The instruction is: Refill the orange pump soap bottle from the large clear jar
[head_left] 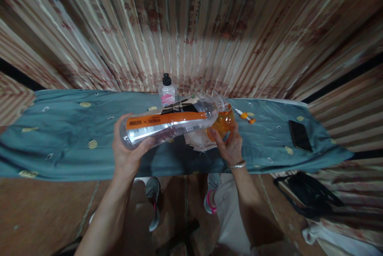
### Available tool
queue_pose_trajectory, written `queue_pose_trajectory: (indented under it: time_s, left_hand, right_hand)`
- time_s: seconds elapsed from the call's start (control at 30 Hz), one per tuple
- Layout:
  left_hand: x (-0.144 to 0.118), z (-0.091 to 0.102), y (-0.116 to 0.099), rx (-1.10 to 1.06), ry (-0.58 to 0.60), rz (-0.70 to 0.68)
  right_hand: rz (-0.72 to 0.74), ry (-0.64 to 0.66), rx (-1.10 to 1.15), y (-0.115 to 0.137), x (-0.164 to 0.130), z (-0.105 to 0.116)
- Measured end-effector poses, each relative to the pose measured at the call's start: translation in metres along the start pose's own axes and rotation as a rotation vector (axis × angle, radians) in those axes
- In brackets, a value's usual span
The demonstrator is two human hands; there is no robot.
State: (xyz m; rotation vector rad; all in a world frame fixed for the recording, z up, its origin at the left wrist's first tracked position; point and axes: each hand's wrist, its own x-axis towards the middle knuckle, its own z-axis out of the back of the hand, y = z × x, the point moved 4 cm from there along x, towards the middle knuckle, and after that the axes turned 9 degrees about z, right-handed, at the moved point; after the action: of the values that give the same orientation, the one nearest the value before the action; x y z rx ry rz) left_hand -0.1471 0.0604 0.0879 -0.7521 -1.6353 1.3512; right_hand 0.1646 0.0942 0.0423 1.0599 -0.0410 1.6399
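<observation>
Plastic bottle (170, 124), clear, with an orange and silver label, held aslant above a cloth-covered table (68, 128). Its base lay toward the left and its uncapped neck toward the right, at the rim of an orange jar (225, 123); whether neck and rim touched could not be told. The left hand (127, 160) was closed around the base end, its thumb lying along the near side. The right hand (231, 146) was closed around the jar, its thumb toward the front; a silver bracelet (237, 165) circled that wrist. Beneath the bottle and jar, a crumpled white tissue (199, 141) rested on the blue-green cloth, which bore yellow pineapple prints. Behind the bottle stood 1 small clear container (168, 94) with a black cap and a pink label. Just right of the jar lay a small white and orange syringe-like object (245, 115), and well apart, near the right end of the table, a dark phone (300, 135). A pleated, flower-patterned curtain (185, 16) hung behind the table. Below its front edge, 2 grey shoes (152, 192) with pink trim showed on the brown floor (44, 212), and a black bag (311, 192) lay at the right.
</observation>
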Motion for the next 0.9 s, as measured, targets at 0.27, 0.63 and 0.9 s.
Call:
queue_pose_trajectory:
  time_s: [0.27, 0.63, 0.9]
  left_hand:
    - [0.0007, 0.0009, 0.0017, -0.029, 0.0, -0.012]
    - [0.0008, 0.0014, 0.0025, -0.015, 0.009, -0.014]
    - [0.001, 0.002, 0.0023, 0.023, 0.025, -0.022]
  right_hand:
    - [0.018, 0.005, 0.007, -0.0037, -0.0012, -0.0015]
    - [0.02, -0.008, 0.009, -0.0011, -0.0002, 0.0001]
    - [0.027, -0.013, -0.001, -0.0014, -0.0008, -0.0005]
